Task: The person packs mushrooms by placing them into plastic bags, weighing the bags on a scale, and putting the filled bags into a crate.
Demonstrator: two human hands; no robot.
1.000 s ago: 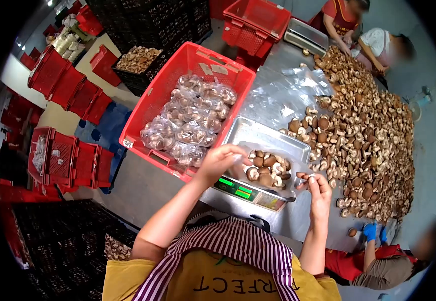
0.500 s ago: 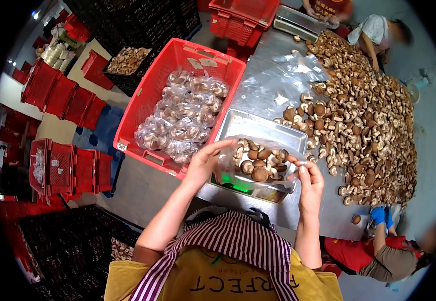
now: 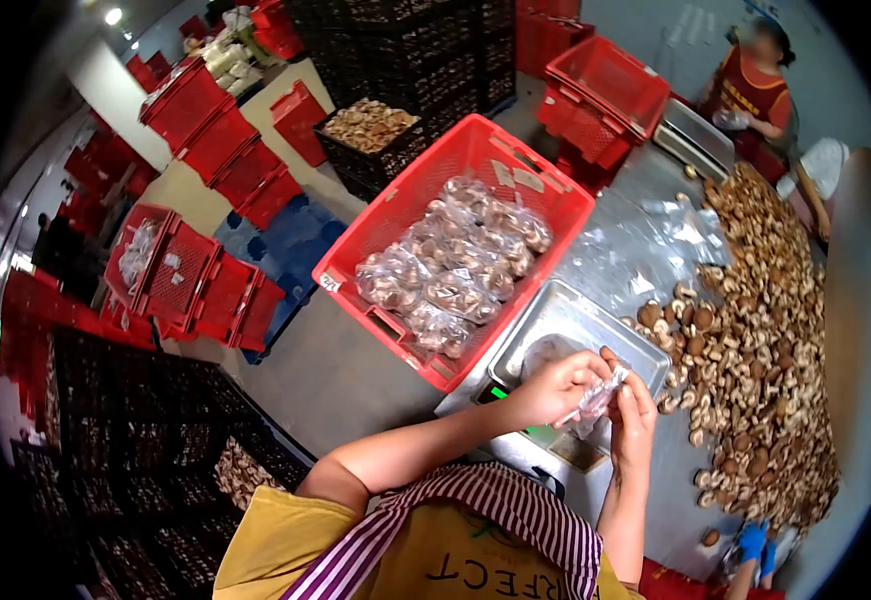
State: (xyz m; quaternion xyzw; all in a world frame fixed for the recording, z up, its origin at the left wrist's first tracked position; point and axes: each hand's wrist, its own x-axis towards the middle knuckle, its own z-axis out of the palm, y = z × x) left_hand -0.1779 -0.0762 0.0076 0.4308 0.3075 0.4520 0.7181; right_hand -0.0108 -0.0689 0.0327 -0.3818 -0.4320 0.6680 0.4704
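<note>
A clear plastic bag (image 3: 597, 400) hangs bunched between my two hands, over the metal tray (image 3: 610, 326) of a scale. My left hand (image 3: 555, 388) pinches one side of the bag's gathered end with bent fingers. On the other side my right hand (image 3: 633, 402) grips the same end, fingertips close to the left ones. The bag's lower part lies over the tray, largely covered by my left hand, so the mushrooms inside are hard to see. Part of the scale's green-lit display (image 3: 498, 392) shows beside my left wrist.
Left of the scale stands a red crate (image 3: 355, 262) with several bagged mushrooms. Loose mushrooms (image 3: 765, 350) are heaped on the metal table's right side, near flat plastic bags (image 3: 635, 250). Co-workers are at the far end, and blue-gloved hands (image 3: 752, 542) at lower right.
Both hands have come together and gathered the bag's end, which was spread between them with mushrooms showing. My view has turned, shifting the crate and table rightward.
</note>
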